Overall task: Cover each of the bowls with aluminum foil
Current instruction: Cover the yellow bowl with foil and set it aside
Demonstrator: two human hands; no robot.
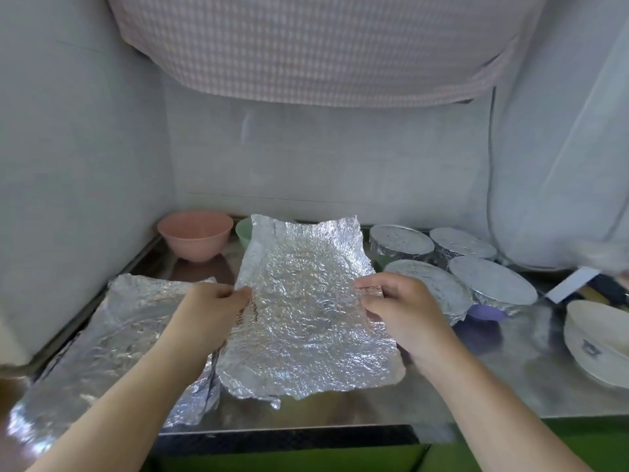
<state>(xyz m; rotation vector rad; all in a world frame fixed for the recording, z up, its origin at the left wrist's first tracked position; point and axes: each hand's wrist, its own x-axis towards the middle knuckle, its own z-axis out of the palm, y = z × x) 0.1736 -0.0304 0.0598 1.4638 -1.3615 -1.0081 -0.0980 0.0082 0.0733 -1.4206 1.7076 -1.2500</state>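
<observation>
A crinkled sheet of aluminum foil (306,308) hangs above the middle of the metal counter (510,379). My left hand (212,310) pinches its left edge and my right hand (405,311) pinches its right edge. An uncovered pink bowl (194,235) stands at the back left. A green bowl (244,231) beside it is mostly hidden behind the sheet. Several foil-covered bowls (490,279) cluster at the back right, the nearest one purple below its foil.
More crumpled foil (115,338) lies spread on the counter's left part. A white bowl with a blue mark (592,338) sits at the right edge. White walls close the counter on the left and back. A patterned cloth (323,46) hangs overhead.
</observation>
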